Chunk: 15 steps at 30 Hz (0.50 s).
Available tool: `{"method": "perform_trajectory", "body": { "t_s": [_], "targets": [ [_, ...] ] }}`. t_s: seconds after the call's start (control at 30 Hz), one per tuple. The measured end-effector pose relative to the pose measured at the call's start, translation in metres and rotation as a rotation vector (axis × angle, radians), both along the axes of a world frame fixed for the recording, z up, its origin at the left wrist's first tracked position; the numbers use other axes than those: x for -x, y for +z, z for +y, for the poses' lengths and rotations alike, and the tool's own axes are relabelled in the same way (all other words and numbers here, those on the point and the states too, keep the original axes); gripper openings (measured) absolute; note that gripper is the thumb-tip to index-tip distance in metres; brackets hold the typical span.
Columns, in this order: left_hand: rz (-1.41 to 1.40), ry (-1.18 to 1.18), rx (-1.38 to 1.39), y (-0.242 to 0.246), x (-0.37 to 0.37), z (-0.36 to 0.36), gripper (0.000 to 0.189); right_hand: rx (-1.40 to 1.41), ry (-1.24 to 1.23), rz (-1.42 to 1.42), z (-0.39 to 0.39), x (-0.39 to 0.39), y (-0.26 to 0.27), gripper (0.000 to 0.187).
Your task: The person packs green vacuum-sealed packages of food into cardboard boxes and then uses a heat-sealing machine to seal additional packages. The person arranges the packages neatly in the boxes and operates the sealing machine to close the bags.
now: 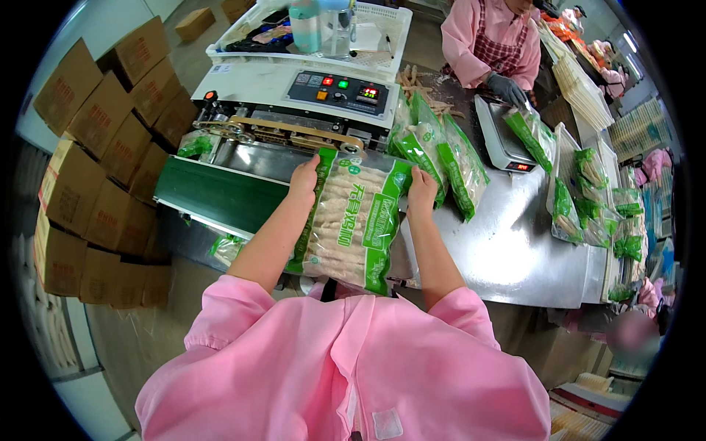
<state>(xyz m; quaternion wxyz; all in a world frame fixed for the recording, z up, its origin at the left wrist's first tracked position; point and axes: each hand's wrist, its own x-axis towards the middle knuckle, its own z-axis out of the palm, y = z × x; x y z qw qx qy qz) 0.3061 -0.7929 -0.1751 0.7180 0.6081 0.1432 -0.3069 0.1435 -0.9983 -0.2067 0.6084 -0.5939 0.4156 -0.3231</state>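
Between my two hands hangs a green-and-clear plastic bag [347, 220] packed with rows of pale, crumb-coated food strips; it bears printed writing. My left hand [304, 179] pinches its upper left corner, and my right hand [421, 190] grips the upper right corner. Just beyond the bag stands a band sealing machine [242, 82] with a lit control panel [337, 93]. Its green conveyor belt [220, 190] runs to the left, partly behind my left forearm. More filled bags [460, 165] lean together to the right of the sealer, close to my right hand.
Across the steel table [513, 237], a co-worker in pink with a gloved hand [506, 88] holds a bag at a digital scale [504, 135]. Filled bags sit in a white tray [558, 160] at right. Cardboard cartons [83, 193] are stacked left. A white basket [375, 60] with bottles tops the sealer.
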Motion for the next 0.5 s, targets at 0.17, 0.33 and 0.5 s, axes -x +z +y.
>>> {"method": "perform_trajectory", "body": {
  "t_s": [0.17,0.33,0.5],
  "targets": [
    [-0.036,0.059,-0.023,-0.009,-0.029,0.025,0.048,0.079,0.08,0.035,0.019,-0.032,0.01,0.03],
    [-0.3,0.014,-0.06,-0.007,-0.058,0.093,0.048,0.384,0.331,0.254,0.058,-0.049,0.063,0.033],
    [-0.742,0.29,-0.065,0.058,0.004,0.152,0.043,1.093,-0.362,0.061,-0.031,-0.016,0.037,0.013]
  ]
}}
